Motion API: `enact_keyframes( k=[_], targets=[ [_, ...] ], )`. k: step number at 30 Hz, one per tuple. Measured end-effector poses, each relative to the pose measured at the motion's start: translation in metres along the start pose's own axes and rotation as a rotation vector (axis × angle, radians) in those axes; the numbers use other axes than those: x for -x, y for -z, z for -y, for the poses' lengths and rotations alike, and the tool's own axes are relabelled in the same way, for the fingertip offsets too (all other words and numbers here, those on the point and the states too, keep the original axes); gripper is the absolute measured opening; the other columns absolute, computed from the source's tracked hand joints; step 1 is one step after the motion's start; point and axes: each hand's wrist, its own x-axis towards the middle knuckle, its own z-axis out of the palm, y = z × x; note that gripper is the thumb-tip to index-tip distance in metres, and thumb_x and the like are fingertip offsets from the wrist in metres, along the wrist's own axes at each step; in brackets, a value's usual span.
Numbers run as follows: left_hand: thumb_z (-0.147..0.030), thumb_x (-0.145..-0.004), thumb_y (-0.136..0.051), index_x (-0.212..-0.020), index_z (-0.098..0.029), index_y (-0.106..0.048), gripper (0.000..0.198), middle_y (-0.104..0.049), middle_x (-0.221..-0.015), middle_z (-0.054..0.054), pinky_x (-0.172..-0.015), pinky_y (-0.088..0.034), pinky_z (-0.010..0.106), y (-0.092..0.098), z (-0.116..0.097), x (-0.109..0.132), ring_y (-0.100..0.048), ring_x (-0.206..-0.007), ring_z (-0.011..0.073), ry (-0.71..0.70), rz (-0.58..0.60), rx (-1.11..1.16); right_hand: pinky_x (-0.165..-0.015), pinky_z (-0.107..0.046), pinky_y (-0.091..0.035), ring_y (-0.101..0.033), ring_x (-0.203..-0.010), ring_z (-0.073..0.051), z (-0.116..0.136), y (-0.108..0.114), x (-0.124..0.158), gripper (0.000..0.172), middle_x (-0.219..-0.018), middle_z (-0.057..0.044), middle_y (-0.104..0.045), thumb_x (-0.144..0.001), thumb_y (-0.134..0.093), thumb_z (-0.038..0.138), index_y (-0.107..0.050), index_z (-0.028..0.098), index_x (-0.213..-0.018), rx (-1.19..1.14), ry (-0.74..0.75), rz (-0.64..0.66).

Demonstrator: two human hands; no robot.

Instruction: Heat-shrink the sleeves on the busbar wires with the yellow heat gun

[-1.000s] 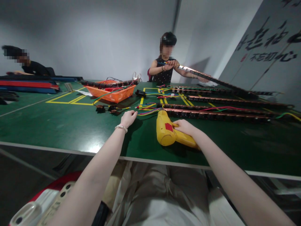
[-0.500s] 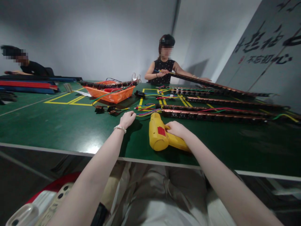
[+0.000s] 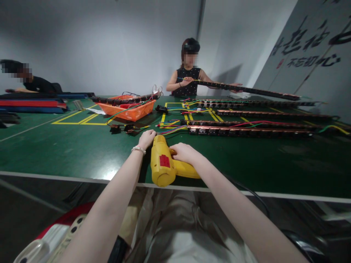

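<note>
At left on the green bench [image 3: 68, 153], an orange basket [image 3: 134, 111]. Next, the left hand [image 3: 147, 138], curled near coloured wires [image 3: 177, 129]; cannot tell whether holding one. Then the yellow heat gun [image 3: 163, 162], near the bench's front edge, front end just beside the left hand. Held by its handle in the right hand [image 3: 184, 152]. Farther right, long black-and-copper strips [image 3: 249, 131].

On the table [image 3: 68, 149], basket [image 3: 138, 114] left of the bars [image 3: 249, 132]; gun [image 3: 163, 160] before the wires [image 3: 175, 130], just right of the left hand [image 3: 147, 138]
</note>
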Motion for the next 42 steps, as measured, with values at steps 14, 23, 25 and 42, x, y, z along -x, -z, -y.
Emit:
enact_keyframes(
  k=[14, 23, 25, 42],
  targets=[
    [-0.037, -0.080, -0.036, -0.066, -0.019, -0.053, 0.029, -0.056, -0.070, 0.002, -0.062, -0.033, 0.025, -0.003, 0.003, -0.006, -0.045, -0.068, 0.0143, -0.013, -0.019, -0.024, -0.075, -0.034, -0.047, -0.064, -0.091, -0.027, 0.016, 0.006, -0.006, 0.045, -0.105, -0.014, -0.070, -0.091, -0.028, 0.034, -0.067, 0.012, -0.098, -0.455, -0.249, 0.099],
    [-0.037, -0.078, -0.036, -0.062, -0.017, -0.053, 0.031, -0.055, -0.065, 0.002, -0.058, -0.032, 0.024, -0.003, 0.005, -0.006, -0.044, -0.064, 0.0131, -0.022, -0.039, 0.000, -0.095, -0.048, -0.040, -0.055, -0.115, -0.037, 0.044, 0.004, -0.010, 0.088, -0.124, -0.024, -0.059, -0.086, -0.010, 0.072, -0.059, 0.007, -0.121, -0.427, -0.391, -0.017],
    [-0.037, -0.078, -0.036, -0.062, -0.017, -0.055, 0.032, -0.056, -0.064, 0.002, -0.059, -0.033, 0.025, -0.003, 0.006, -0.006, -0.046, -0.064, 0.0133, -0.022, -0.041, 0.015, -0.096, -0.048, -0.039, -0.054, -0.116, -0.037, 0.044, 0.004, -0.010, 0.090, -0.124, -0.025, -0.059, -0.086, -0.009, 0.072, -0.057, 0.006, -0.123, -0.426, -0.375, -0.019],
    [-0.043, -0.081, -0.036, -0.078, -0.018, -0.069, 0.041, -0.066, -0.078, 0.005, -0.060, -0.032, 0.026, -0.001, -0.004, 0.001, -0.052, -0.072, 0.0165, -0.004, 0.012, -0.085, -0.103, -0.042, -0.036, -0.050, -0.123, -0.028, -0.008, -0.002, -0.008, 0.080, -0.140, -0.012, -0.049, -0.084, -0.019, 0.076, -0.047, 0.022, -0.134, -0.550, -0.166, -0.019]
  ],
)
